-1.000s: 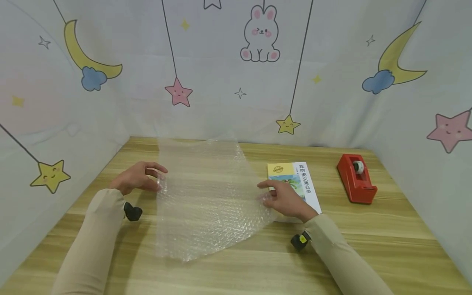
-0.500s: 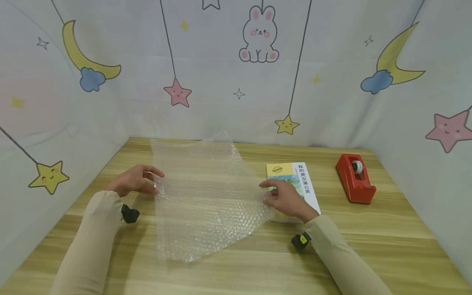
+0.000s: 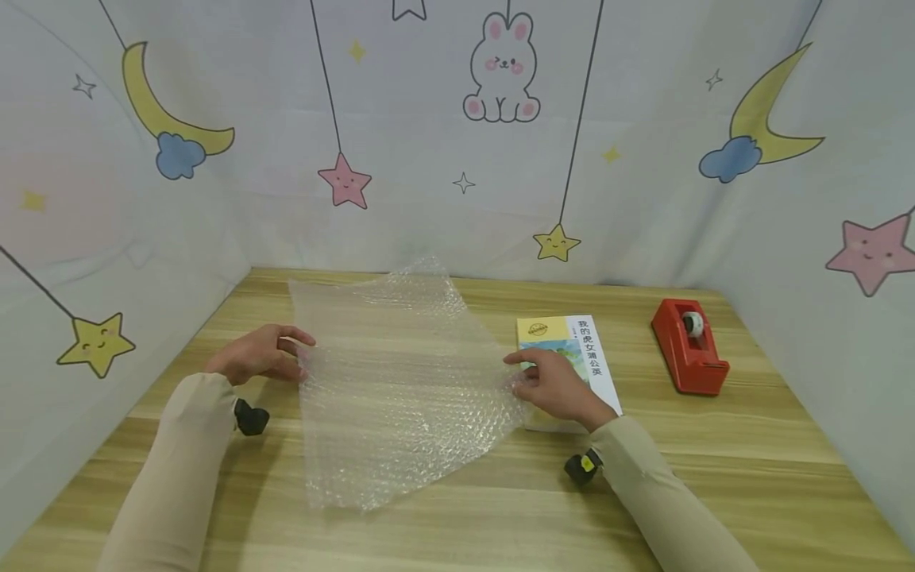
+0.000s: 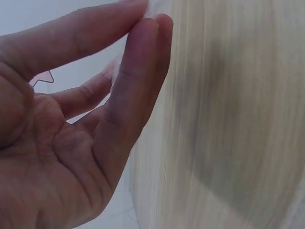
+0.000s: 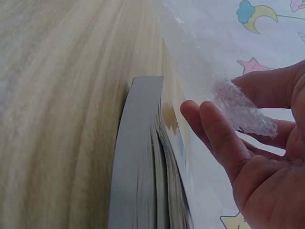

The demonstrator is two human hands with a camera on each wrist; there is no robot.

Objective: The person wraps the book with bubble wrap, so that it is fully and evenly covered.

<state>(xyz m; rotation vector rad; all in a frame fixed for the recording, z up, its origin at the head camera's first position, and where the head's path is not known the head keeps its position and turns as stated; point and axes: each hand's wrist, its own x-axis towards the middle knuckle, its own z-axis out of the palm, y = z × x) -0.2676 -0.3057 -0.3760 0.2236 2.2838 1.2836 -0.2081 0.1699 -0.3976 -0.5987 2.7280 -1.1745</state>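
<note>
A clear sheet of bubble wrap point(image 3: 407, 397) spans the space between my two hands over the wooden table. My left hand point(image 3: 257, 353) pinches its left edge; in the left wrist view the thumb and fingertips point(image 4: 143, 43) meet on the film. At the other side my right hand point(image 3: 557, 385) grips the right edge, and a crumpled bit of bubble wrap point(image 5: 243, 112) shows between thumb and fingers in the right wrist view. Beneath and beyond the right hand lies a book point(image 3: 604, 381) with a yellow, blue and white cover, partly hidden by that hand.
A red tape dispenser point(image 3: 692, 349) with a small roll stands to the right of the book. Patterned white cloth walls point(image 3: 429, 143) enclose the wooden table point(image 3: 500, 516) at the back and sides.
The bubble wrap's far edge has sunk a little, and its left side has shifted slightly left with my left hand. My right hand has barely moved; both hands keep their hold.
</note>
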